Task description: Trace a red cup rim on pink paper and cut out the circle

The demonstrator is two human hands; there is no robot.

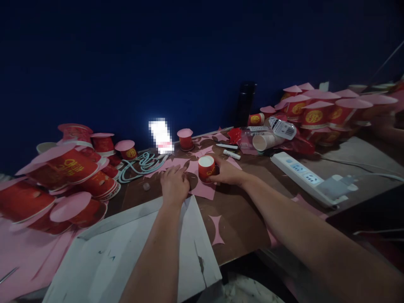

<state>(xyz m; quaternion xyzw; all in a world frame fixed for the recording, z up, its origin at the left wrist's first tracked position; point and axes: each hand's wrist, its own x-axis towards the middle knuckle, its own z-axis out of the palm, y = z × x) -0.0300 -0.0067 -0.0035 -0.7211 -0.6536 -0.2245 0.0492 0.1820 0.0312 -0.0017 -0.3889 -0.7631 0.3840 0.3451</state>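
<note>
In the head view, my right hand (229, 171) is wrapped round a red paper cup (206, 173) with gold print. The cup's white round end faces up, and it stands on pink paper scraps (203, 191). To its left, my left hand (175, 182) lies palm down over more scraps, fingers stretched out, holding nothing I can see. Just beyond it stands a red cup with a pink paper disc (185, 134) on top. A glue stick (231, 155) and a white pen (226, 146) lie behind my right hand.
Several disc-topped red cups pile up at left (78, 168) and right (315, 109). A power strip (298, 172), bagged paper cups (268, 141), dark bottle (246, 101), coiled cable (143, 166), bright phone (161, 135) and white box lid (126, 252) surround me. Another person's hand (386, 124) shows at far right.
</note>
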